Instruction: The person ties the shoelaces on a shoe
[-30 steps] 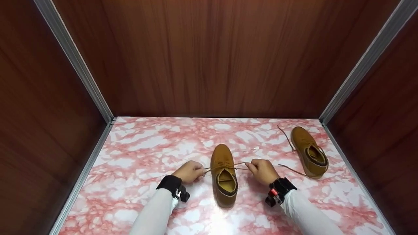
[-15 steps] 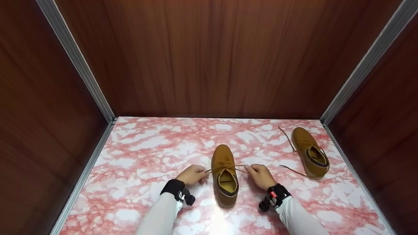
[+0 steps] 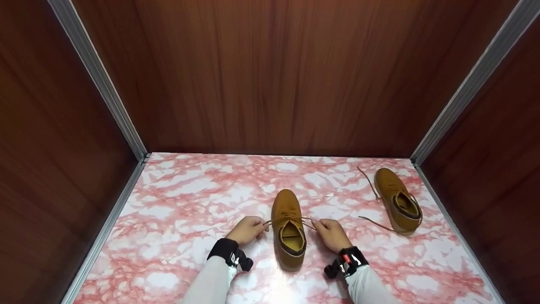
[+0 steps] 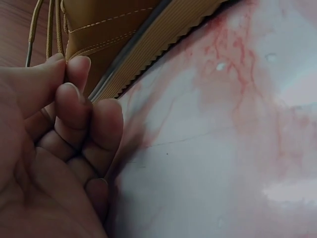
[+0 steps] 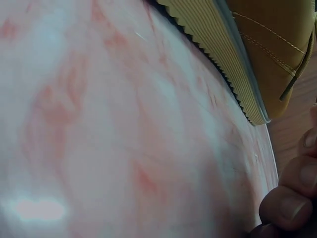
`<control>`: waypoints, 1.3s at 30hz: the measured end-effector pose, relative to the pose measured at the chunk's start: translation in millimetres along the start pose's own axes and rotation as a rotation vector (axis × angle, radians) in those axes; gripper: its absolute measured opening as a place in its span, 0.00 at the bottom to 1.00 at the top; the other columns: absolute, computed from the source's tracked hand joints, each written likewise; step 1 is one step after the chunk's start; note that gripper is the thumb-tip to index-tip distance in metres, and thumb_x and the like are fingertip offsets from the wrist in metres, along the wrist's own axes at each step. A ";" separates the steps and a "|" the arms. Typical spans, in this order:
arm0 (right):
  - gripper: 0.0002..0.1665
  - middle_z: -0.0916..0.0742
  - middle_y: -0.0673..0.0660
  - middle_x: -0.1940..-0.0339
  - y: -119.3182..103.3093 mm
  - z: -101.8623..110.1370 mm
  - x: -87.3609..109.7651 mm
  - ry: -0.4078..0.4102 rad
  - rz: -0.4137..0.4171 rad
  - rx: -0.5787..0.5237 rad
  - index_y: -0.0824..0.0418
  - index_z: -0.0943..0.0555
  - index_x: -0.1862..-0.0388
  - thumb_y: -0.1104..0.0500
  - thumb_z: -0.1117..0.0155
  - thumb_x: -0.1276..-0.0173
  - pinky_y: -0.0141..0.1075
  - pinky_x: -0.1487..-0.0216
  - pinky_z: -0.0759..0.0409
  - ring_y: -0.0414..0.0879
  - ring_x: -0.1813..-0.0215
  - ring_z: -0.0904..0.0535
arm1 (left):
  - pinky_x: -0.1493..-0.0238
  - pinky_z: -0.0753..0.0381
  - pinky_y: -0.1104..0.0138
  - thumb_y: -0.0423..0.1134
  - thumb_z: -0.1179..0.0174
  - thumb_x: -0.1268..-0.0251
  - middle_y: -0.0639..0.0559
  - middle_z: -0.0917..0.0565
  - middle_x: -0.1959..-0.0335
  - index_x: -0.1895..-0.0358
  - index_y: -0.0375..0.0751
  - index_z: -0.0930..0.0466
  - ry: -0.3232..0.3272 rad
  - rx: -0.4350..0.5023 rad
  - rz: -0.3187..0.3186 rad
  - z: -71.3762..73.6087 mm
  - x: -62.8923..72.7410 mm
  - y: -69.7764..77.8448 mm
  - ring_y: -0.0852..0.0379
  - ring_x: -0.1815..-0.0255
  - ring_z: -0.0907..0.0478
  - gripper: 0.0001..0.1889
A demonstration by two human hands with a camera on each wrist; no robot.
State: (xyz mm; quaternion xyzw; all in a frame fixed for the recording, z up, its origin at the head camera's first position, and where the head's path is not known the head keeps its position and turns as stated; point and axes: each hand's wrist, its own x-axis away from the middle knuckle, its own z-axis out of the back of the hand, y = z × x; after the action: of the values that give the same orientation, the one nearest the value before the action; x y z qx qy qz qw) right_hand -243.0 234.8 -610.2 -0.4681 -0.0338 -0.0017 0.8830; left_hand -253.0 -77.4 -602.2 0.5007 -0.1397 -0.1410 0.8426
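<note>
A tan lace-up shoe (image 3: 287,202) stands upright between both hands, toe pointing away from the person. On its left, the left hand (image 3: 248,229) pinches shoelace (image 4: 60,29) between thumb and forefinger, the other fingers curled. Opposite it, the right hand (image 3: 332,233) pinches the lace at the shoe's right side. The lace stretches sideways across the shoe's throat from hand to hand. In the right wrist view only some curled fingertips (image 5: 292,206) show at the edge, beside the shoe's ridged sole (image 5: 213,54); the pinch itself is out of that view.
A second tan shoe (image 3: 398,202) stands at the right of the table, a loose lace (image 3: 375,224) trailing to its left. Brown wood-grain panels (image 3: 270,76) close off the back and both sides of the red-and-white marbled tabletop (image 3: 177,202).
The right hand has come closer to the shoe and slightly toward the person, still holding the lace. The left hand has shifted little. The lace span between the hands has become shorter.
</note>
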 end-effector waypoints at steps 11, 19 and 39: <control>0.32 0.30 0.45 0.86 -4.2 -6.7 -0.1 0.036 0.007 0.014 0.59 0.30 0.84 0.46 0.41 0.19 0.31 0.72 0.37 0.40 0.78 0.35 | 0.73 0.28 0.73 0.46 0.41 0.21 0.40 0.14 0.73 0.62 0.34 0.13 0.011 0.050 -0.001 -4.4 -4.2 -9.8 0.60 0.76 0.24 0.17; 0.31 0.28 0.45 0.85 -4.7 -6.9 -0.7 0.026 0.006 0.019 0.53 0.30 0.84 0.44 0.42 0.19 0.31 0.72 0.36 0.40 0.77 0.33 | 0.76 0.31 0.73 0.48 0.38 0.24 0.45 0.16 0.75 0.62 0.35 0.14 0.022 0.038 0.014 -5.9 -0.6 -6.5 0.64 0.79 0.27 0.18; 0.16 0.15 0.58 0.68 -2.4 -9.4 9.5 0.121 -0.003 -0.152 0.65 0.15 0.53 0.53 0.40 0.19 0.32 0.61 0.24 0.41 0.67 0.23 | 0.65 0.26 0.70 0.50 0.34 0.27 0.43 0.12 0.73 0.67 0.37 0.14 0.082 -0.011 -0.008 -7.6 9.4 -3.5 0.65 0.75 0.25 0.18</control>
State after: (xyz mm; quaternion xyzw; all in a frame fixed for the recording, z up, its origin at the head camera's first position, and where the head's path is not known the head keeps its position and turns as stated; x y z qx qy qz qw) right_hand -233.1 226.0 -612.9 -0.5326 0.0191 -0.0341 0.8455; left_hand -241.8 -76.4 -607.9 0.5018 -0.1022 -0.1246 0.8499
